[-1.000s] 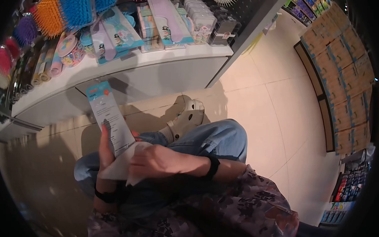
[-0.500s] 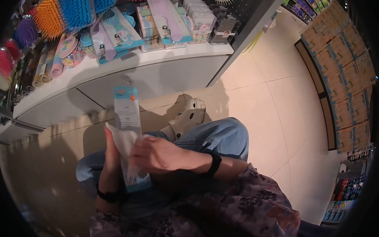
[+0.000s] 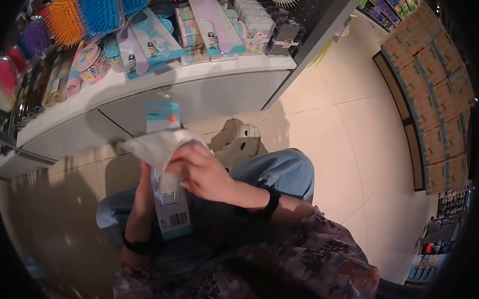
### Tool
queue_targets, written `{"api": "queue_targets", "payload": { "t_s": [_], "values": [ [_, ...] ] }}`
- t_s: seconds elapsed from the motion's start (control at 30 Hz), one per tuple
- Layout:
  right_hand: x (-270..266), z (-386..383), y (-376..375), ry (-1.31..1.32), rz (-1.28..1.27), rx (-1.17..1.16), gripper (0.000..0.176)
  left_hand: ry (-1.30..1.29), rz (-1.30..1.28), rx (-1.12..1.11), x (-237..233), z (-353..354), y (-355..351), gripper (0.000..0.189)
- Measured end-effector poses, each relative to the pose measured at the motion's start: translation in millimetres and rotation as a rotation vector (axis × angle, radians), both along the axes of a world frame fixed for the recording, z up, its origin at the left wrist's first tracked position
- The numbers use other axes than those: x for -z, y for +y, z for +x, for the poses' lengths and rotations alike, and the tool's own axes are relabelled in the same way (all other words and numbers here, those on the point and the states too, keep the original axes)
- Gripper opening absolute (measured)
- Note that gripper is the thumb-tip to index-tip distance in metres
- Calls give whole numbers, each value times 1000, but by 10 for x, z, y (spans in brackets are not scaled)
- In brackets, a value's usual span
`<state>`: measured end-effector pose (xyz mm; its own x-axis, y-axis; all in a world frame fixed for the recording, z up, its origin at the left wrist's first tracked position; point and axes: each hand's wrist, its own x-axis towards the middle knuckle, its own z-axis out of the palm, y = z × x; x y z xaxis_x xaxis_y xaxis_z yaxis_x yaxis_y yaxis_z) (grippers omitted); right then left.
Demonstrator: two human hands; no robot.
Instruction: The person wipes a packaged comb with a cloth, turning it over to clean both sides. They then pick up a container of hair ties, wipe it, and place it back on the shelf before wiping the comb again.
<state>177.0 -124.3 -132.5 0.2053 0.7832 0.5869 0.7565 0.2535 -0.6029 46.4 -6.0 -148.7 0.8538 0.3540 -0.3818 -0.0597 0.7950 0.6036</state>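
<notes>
Pale, smooth floor tiles (image 3: 330, 131) spread below a white shelf (image 3: 247, 67) carrying a spiky blue plastic brush (image 3: 99, 10) toward its left end. Before the shelf's front edge, a person's left hand (image 3: 143, 191) grips a long, flat, turquoise-and-white rectangular package (image 3: 174, 216) with a printed barcode; the right hand (image 3: 202, 172), fingers curled, pinches a soft, rumpled white sheet (image 3: 158, 146) across its middle.

No legible wording. Package (image 3: 172, 204): barcode (image 3: 178, 219) near the lower end, digits unreadable; header print (image 3: 157, 111) at the upper end, blurred. Stacked brown packs (image 3: 434, 95), right of the package: markings too small to read.
</notes>
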Motion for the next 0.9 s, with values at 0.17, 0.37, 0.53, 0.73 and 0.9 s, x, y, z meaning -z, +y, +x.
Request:
{"api": "queue_targets", "payload": {
  "t_s": [0.17,0.37,0.53,0.73,0.9],
  "values": [
    [-46,88,10,25,70,359,32,-34,306,505,-105,-11,-38,81],
    [-19,-80,-9,-3,-33,-27,35,153,-106,-25,-153,103,-135,79],
    [-69,190,2,-26,161,379,34,-39,303,587,-109,-35,-61,79],
    [-41,94,-31,-41,133,329,37,7,246,505,-104,-38,-84,80],
    [-9,51,-33,-72,104,229,43,10,230,493,-114,-47,-68,79]
  ]
}}
